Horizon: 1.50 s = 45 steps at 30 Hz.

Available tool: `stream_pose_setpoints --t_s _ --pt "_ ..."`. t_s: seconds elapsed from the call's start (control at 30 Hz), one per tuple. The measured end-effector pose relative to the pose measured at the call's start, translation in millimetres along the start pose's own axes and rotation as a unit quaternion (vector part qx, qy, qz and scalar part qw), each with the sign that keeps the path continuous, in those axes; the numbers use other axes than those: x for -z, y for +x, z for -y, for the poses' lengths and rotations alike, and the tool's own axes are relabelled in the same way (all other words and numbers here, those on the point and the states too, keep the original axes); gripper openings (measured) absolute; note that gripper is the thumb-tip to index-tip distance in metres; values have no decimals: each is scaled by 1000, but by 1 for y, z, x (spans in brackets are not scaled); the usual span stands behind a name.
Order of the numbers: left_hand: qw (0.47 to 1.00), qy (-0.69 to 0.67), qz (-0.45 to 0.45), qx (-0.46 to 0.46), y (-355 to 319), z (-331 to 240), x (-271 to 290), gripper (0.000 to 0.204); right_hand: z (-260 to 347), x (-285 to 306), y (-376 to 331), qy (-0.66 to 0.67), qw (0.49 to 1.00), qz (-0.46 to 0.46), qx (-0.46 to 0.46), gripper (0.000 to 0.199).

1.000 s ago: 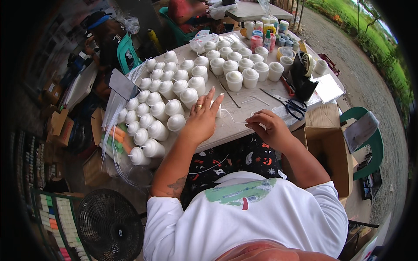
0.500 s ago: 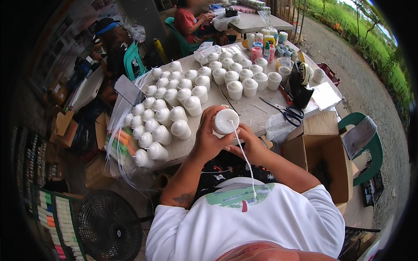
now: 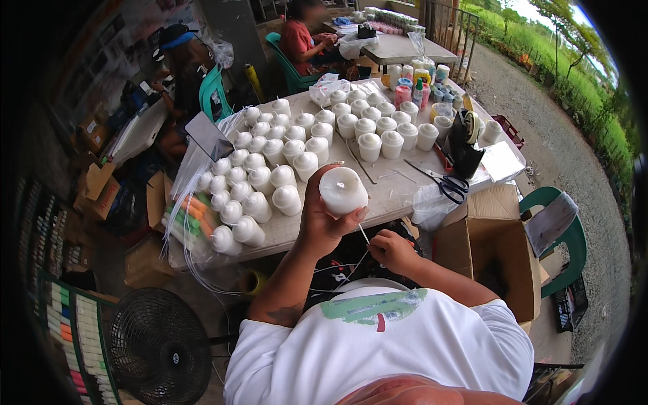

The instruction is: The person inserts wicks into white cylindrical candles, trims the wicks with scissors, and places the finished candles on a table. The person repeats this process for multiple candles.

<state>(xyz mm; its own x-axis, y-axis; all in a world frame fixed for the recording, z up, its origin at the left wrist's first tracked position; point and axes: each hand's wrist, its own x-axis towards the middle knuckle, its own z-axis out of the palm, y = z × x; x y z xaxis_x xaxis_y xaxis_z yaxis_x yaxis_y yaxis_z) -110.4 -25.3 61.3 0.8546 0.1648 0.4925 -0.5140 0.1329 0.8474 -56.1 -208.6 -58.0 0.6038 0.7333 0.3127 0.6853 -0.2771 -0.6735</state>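
While the left hand is gripping the candle: the white block is showing its round top, held up just over the near edge of the table;
Right hand: it is curling lower down, to the right of the candle; its fingers are pinching the string, which is slanting down from the candle;
Other candles: many white ones are standing close together, filling the table's left and middle;
Scissors: they are lying to the right, near the black tape dispenser;
Box: it is gaping beside the table, near a green chair;
Fan: it is standing at lower left;
Co-worker: a person in red is sitting beyond the table.
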Motion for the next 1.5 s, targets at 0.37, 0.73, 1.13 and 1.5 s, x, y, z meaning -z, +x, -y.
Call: stream_pose_setpoints --t_s 0.37,0.73,1.13,1.5 --pt "997 70 -14 10 -16 22 16 75 -28 132 20 -232 935 -259 -65 8" --pt "986 164 6 42 -15 43 15 64 -77 188 34 -374 871 99 -303 29" --pt "951 303 24 -62 -8 45 16 59 88 120 32 529 844 -63 66 33" --pt "950 306 20 -57 -9 37 17 61 123 131 23 457 854 -192 158 33"
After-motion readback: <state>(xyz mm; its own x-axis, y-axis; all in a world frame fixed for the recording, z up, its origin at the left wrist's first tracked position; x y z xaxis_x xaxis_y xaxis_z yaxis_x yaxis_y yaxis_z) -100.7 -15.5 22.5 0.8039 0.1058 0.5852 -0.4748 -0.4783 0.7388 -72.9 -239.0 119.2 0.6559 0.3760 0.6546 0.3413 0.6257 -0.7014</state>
